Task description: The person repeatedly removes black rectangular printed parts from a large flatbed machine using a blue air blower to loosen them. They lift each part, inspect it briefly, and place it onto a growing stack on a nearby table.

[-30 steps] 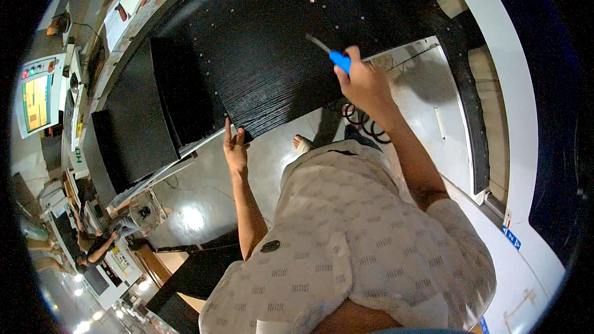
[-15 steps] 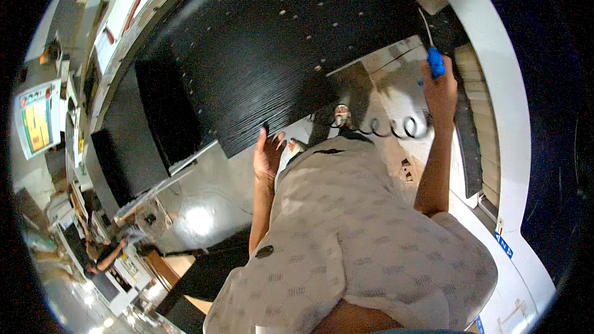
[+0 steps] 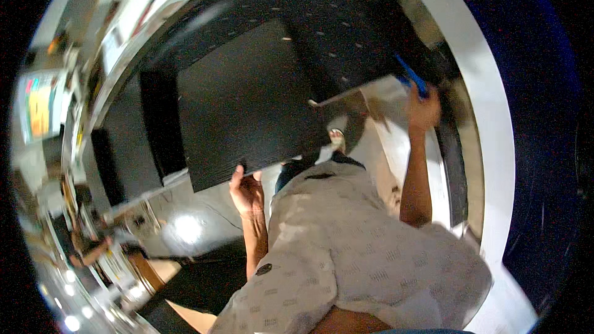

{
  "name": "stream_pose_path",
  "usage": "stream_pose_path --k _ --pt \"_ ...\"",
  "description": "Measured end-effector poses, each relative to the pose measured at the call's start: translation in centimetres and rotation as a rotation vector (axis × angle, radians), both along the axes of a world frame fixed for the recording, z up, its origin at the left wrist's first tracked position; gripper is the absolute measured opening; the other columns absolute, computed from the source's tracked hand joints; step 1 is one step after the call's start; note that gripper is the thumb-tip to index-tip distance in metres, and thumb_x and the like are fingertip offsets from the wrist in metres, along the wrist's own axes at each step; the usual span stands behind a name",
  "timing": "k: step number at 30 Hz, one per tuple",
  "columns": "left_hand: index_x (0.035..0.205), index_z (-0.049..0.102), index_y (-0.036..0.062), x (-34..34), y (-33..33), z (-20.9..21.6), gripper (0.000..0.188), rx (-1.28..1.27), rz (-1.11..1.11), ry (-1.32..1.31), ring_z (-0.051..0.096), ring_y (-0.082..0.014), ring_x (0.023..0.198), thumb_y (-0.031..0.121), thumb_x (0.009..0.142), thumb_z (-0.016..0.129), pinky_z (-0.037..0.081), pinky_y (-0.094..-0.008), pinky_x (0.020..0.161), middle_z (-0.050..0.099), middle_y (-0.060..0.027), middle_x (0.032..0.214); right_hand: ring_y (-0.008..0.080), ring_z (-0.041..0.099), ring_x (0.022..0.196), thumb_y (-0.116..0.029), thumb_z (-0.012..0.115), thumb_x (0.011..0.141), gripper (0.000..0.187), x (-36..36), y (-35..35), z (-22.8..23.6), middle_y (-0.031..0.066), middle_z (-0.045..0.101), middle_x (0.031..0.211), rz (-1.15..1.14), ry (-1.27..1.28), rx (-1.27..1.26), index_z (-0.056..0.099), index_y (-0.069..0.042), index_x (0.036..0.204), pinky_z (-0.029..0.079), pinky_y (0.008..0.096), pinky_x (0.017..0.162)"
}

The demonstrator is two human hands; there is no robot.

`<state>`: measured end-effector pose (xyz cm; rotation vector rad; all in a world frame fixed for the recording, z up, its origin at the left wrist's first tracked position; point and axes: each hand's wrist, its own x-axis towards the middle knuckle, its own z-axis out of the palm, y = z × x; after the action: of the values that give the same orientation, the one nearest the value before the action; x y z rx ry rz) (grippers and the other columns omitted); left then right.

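Observation:
My left hand (image 3: 247, 193) grips the near edge of a black wood-grain panel (image 3: 247, 99), its thumb on top and the fingers mostly hidden below. The panel is tilted over a larger black surface (image 3: 346, 31) dotted with small light spots. Off to the right, my right hand (image 3: 424, 109) is closed around a blue air blow gun (image 3: 416, 81), smeared by motion. The gun is apart from the panel.
Another black board (image 3: 127, 139) lies to the left. A white curved edge (image 3: 489, 130) runs down the right side. At the far left are a lit screen (image 3: 42, 105) and a co-worker's arm (image 3: 93, 251). My foot (image 3: 337, 138) shows below the panel.
My left hand has taken hold of the panel's near edge; the panel now shows as a separate tilted piece, nearer to me. My right hand has shifted left and nearer with the blow gun.

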<state>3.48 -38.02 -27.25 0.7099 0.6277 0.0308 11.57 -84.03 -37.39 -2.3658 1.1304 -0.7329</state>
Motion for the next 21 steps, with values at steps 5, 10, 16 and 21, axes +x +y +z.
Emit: stream_pose_path --k 5,10,16,21 --pt "0.097 0.07 0.002 -3.5 1.1 3.9 0.014 0.036 0.096 0.122 0.07 -0.0198 0.084 0.003 0.083 0.073 0.061 -0.0355 0.071 0.072 -0.0092 0.095 0.0292 0.062 0.094 -0.035 0.076 0.087 0.051 -1.1 2.3 2.9 0.0153 0.062 0.106 0.086 -0.329 -0.106 0.058 -0.002 0.121 0.052 0.0446 0.083" --pt "0.137 0.053 0.0017 -3.7 2.4 7.1 0.061 0.103 0.173 -0.248 0.059 -0.0246 0.122 0.006 0.079 0.073 0.043 -0.0398 0.106 0.064 -0.0106 0.13 0.0304 0.055 0.116 -0.035 0.06 0.098 0.064 2.9 12.7 7.4 0.0194 0.048 0.136 0.961 -0.583 0.724 0.036 -0.001 0.146 0.044 0.0457 0.101" --pt "0.142 0.047 0.0031 -4.5 10.5 7.5 0.06 0.165 0.212 -0.509 0.06 -0.0208 0.119 0.009 0.087 0.071 0.047 -0.038 0.102 0.063 -0.0083 0.131 0.0284 0.046 0.134 -0.042 0.063 0.095 0.081 4.6 31.3 16.3 0.0136 0.037 0.157 0.926 -0.253 1.521 0.028 -0.001 0.156 0.037 0.0428 0.113" --pt "0.152 0.037 0.0109 -7.3 21.4 8.3 0.071 0.12 0.228 -0.713 0.061 -0.0221 0.12 0.03 0.092 0.07 0.046 -0.0455 0.101 0.058 -0.0084 0.139 0.0283 0.049 0.132 -0.039 0.068 0.093 0.074 4.8 47.1 23.5 0.0115 0.044 0.152 1.02 -0.129 1.399 0.039 -0.005 0.152 0.041 0.043 0.109"
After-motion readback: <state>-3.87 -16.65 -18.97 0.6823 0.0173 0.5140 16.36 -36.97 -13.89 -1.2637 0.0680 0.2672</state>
